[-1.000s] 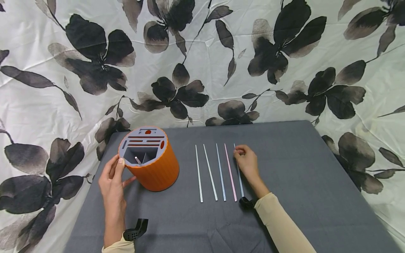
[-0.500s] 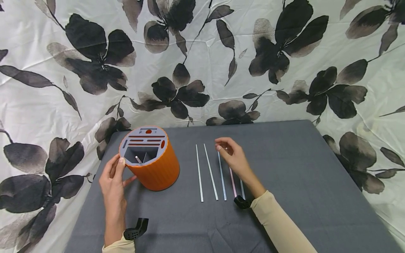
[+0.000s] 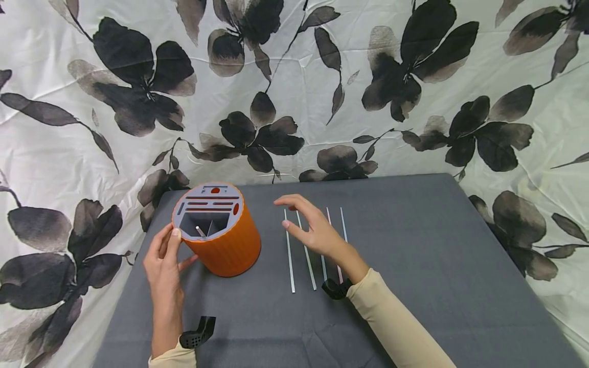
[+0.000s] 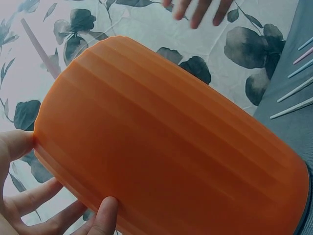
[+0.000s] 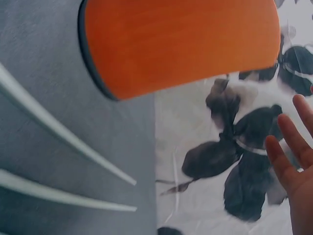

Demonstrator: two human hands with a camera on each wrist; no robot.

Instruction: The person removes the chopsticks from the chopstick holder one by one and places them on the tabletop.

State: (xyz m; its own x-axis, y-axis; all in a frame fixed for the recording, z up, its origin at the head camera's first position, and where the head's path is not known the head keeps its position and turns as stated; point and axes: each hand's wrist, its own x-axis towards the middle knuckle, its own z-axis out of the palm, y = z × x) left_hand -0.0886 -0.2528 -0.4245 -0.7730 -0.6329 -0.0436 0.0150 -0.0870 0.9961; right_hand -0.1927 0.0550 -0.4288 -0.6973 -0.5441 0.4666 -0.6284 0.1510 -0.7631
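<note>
My left hand (image 3: 164,278) holds the orange ribbed cylindrical desk organizer (image 3: 234,250) at its left side. In the left wrist view, its fingertips (image 4: 111,203) touch the organizer's wall and rim. A pale pinkish stick (image 3: 200,232) stands in the large front compartment. My right hand (image 3: 319,230), thumb and fingers apart with nothing between them, is above the far part of the row of sticks. Two white sticks (image 3: 290,266) lie leftmost, followed by a blue stick (image 3: 324,268), a pink stick (image 3: 329,217) and another blue stick (image 3: 343,225). The hand partly hides the middle ones.
A grey cloth (image 3: 437,286) covers the table. Behind it hangs a white curtain (image 3: 317,148) with dark flowers. The organizer's grey top (image 3: 216,194) has several slots and round holes. Each wrist wears a black mount (image 3: 198,335).
My right hand has moved left from the rightmost blue stick to above the white ones, its fingers spreading. My left hand and the organizer have stayed in place.
</note>
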